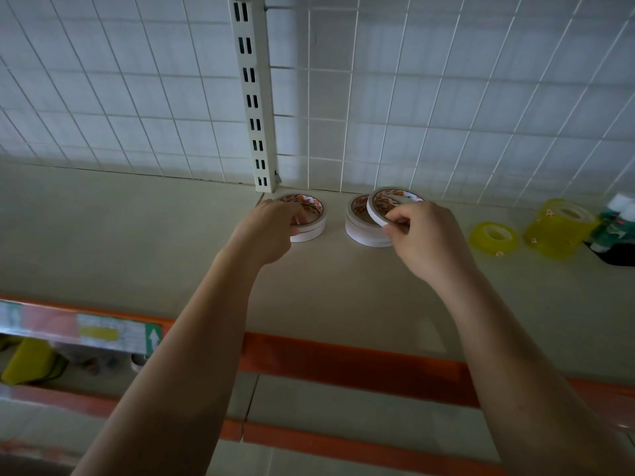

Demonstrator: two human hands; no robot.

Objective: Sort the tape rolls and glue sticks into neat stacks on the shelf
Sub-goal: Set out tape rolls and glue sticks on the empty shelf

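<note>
Tape roll [378, 205] tilted over right stack [364, 231]
Our right hand [426, 238] pinches it just above; left hand [266, 231] grips the left stack [311, 221].

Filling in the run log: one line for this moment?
left hand grips left white stack | right hand pinches tilted roll over right stack

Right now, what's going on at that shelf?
A person is stacking flat white tape rolls on the beige shelf, near the wire grid back. The left hand grips the left stack of white rolls. The right hand pinches one white roll, tilted, over the right stack of white rolls; it is not yet laid flat. Further right sit a single yellow tape roll, a taller yellow stack and the glue sticks, all untouched.
</note>
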